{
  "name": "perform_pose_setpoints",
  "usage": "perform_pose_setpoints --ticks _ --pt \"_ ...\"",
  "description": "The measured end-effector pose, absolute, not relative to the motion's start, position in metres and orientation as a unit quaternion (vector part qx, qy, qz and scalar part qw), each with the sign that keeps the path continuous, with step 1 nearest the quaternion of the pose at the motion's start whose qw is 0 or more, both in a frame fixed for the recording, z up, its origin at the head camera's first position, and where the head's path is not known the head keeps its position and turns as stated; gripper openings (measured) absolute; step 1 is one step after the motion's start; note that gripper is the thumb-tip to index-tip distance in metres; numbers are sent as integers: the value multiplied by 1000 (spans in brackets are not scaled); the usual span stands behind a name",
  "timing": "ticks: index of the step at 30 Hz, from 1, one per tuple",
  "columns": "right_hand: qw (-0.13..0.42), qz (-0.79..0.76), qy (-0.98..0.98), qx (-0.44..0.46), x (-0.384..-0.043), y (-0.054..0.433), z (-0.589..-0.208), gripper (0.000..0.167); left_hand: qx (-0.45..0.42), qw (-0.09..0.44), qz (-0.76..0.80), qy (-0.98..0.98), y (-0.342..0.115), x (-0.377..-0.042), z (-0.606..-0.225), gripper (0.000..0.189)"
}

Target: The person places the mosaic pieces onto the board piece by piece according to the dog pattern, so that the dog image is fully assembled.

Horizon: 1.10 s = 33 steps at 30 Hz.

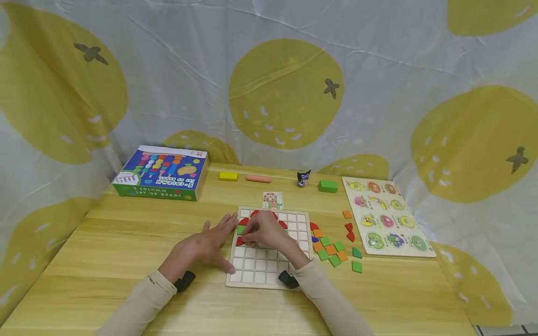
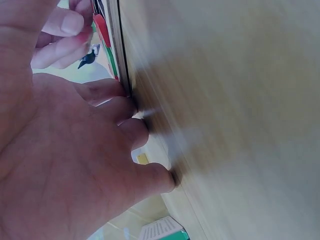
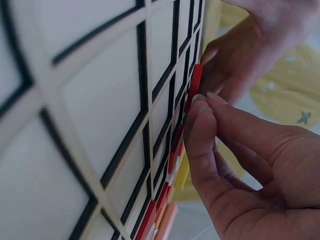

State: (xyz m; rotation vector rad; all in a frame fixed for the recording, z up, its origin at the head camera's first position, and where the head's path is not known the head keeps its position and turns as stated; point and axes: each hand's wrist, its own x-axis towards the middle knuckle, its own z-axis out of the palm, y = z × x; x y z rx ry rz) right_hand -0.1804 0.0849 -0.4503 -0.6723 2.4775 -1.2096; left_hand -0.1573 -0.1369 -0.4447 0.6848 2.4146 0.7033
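A white grid board [image 1: 254,263] with a wooden frame lies in front of me. Its upper rows carry red rounded tiles and green square tiles. At the left column, my right hand [image 1: 266,231] has thumb and forefinger together at a red curved tile [image 3: 195,82], pinching its edge; the fingertips partly cover it. Above that tile sits a green tile [image 1: 241,230]. My left hand [image 1: 203,245] is spread along the board's left side, fingers near the upper edge and thumb at the lower left corner. The left wrist view shows its fingertips [image 2: 162,177] resting on the table.
Loose orange and green tiles [image 1: 330,250] lie right of the board, with red pieces [image 1: 350,232] beyond. A fruit puzzle board [image 1: 388,217] is farther right. Behind are a picture card [image 1: 272,200], a small figurine [image 1: 302,178], a green block [image 1: 328,186] and a bead-set box [image 1: 161,172].
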Motion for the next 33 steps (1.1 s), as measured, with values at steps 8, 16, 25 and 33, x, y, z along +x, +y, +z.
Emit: perform_pose_setpoints --ticks 8,16,25,33 --pt "124 -387 875 -264 -182 83 -453 12 252 259 267 893 -138 -159 -445 135" --pt "118 -356 888 -266 -182 81 -451 12 255 262 267 892 -137 -159 -448 135" --pt "119 -376 864 -312 -199 174 -423 15 245 266 264 894 -137 -159 -448 135" --pt "48 -392 894 -212 -205 266 -442 14 240 266 264 896 -134 -158 -447 135"
